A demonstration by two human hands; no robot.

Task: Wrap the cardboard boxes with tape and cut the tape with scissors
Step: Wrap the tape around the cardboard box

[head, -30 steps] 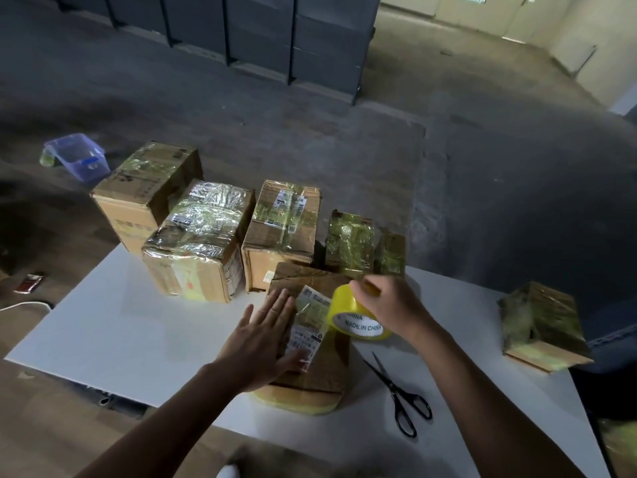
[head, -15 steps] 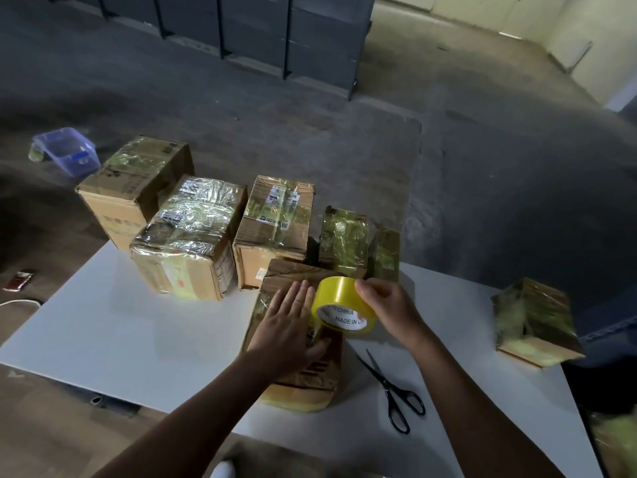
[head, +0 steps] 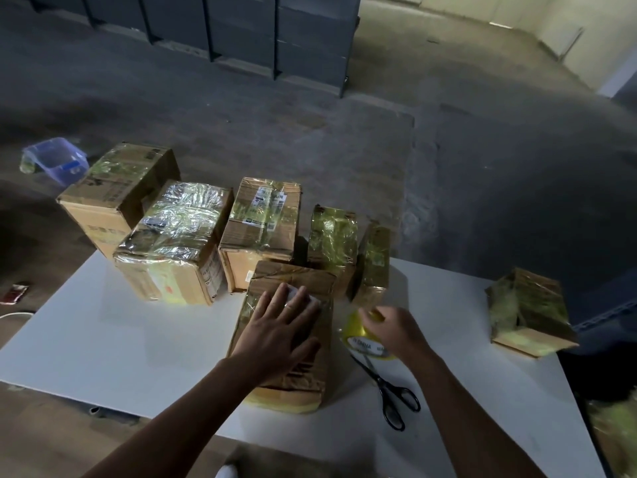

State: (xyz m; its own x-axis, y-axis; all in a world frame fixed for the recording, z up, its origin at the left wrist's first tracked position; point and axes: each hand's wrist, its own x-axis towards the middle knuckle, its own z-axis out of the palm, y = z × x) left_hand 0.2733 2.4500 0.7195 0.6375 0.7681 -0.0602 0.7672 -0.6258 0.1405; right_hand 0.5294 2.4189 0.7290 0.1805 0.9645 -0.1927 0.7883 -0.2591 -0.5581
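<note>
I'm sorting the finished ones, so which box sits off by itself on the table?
The taped box near the table's right edge; it stands alone, while the other boxes cluster together at the far left and centre.

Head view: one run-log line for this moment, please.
left hand flat on brown cardboard box | right hand gripping yellow tape roll | black scissors on table

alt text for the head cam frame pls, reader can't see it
A person's left hand presses flat on a cardboard box on a white table, while the right hand holds a yellow tape roll beside it. Black scissors lie near the roll; more taped boxes line the table's far edge.
</note>
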